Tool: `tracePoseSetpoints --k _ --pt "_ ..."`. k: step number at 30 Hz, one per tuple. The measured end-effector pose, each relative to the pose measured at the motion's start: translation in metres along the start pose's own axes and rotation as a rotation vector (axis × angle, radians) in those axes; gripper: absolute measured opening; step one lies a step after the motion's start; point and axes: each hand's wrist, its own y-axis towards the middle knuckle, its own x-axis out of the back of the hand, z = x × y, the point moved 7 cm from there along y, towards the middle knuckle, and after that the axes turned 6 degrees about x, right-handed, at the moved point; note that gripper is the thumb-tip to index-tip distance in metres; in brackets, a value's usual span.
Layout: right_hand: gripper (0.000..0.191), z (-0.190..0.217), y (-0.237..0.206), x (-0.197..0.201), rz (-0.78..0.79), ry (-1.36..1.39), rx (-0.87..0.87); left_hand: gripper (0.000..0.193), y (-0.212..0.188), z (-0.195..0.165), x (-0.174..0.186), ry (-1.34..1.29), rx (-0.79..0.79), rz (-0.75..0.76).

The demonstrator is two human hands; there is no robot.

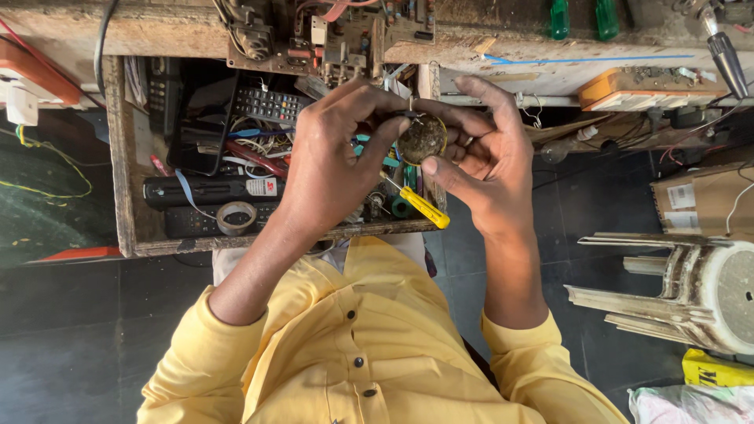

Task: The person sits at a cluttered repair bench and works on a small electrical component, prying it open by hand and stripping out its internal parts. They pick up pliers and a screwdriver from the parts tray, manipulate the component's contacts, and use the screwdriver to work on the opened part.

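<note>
Head view, looking straight down at a person in a yellow buttoned shirt working over an open wooden drawer. Both hands meet above the drawer's right end. The right hand cradles a small round part with a yellow rim and a dark, grimy centre, pinched between its thumb below and its fingers behind. The left hand curls over from the other side, its fingertips closed on the upper edge of the same round part; a thin wire sticks up just there. Below the hands, a small screwdriver with a yellow handle lies slanted over the drawer's front edge; whether a hand grips it cannot be told.

The drawer is crowded: several black remote controls, a roll of tape, loose coloured wires. Above it, on the worn surface, sits a bare circuit board and an orange box. To the right, on the dark floor, lies a white plastic stool on its side, near a cardboard box.
</note>
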Motion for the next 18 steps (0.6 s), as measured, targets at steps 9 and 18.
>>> tracePoseSetpoints --k 9,18 --pt "0.081 0.0038 0.0023 -0.0066 0.009 0.01 -0.02 0.014 -0.0035 0.0054 0.0003 -0.021 -0.019 -0.045" --pt "0.08 -0.0019 -0.001 -0.0006 -0.007 0.016 -0.013 0.016 -0.0065 0.003 0.0036 -0.008 -0.031 -0.064"
